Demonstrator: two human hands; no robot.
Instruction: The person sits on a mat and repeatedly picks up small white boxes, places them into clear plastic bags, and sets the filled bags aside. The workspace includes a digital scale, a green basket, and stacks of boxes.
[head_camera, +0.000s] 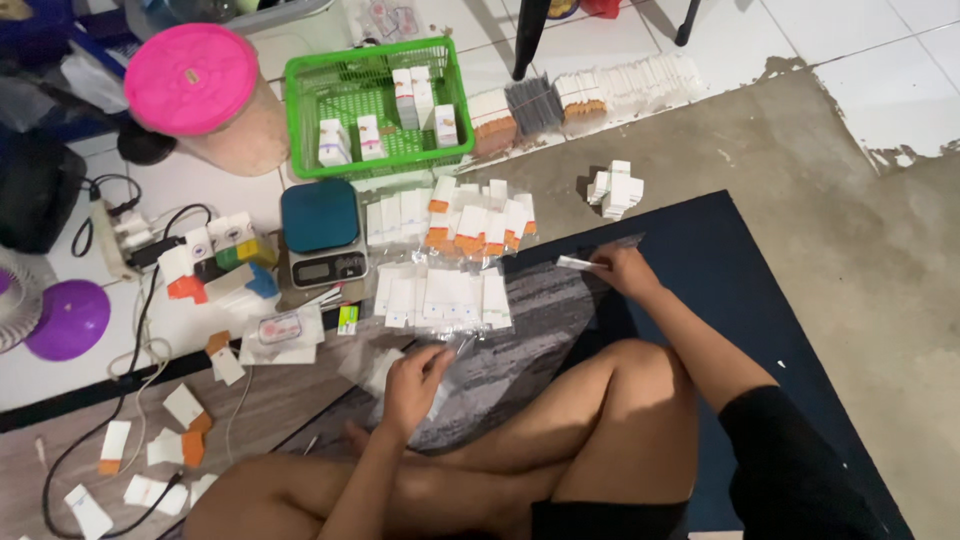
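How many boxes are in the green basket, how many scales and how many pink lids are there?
Boxes in the green basket: 5 (two at the near left, three at the right)
Scale: 1
Pink lid: 1
Total: 7

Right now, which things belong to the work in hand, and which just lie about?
In hand: left hand on clear packet; right hand holding white strip; white sachets.
Lying about: green basket, scale, pink lid, power strip.
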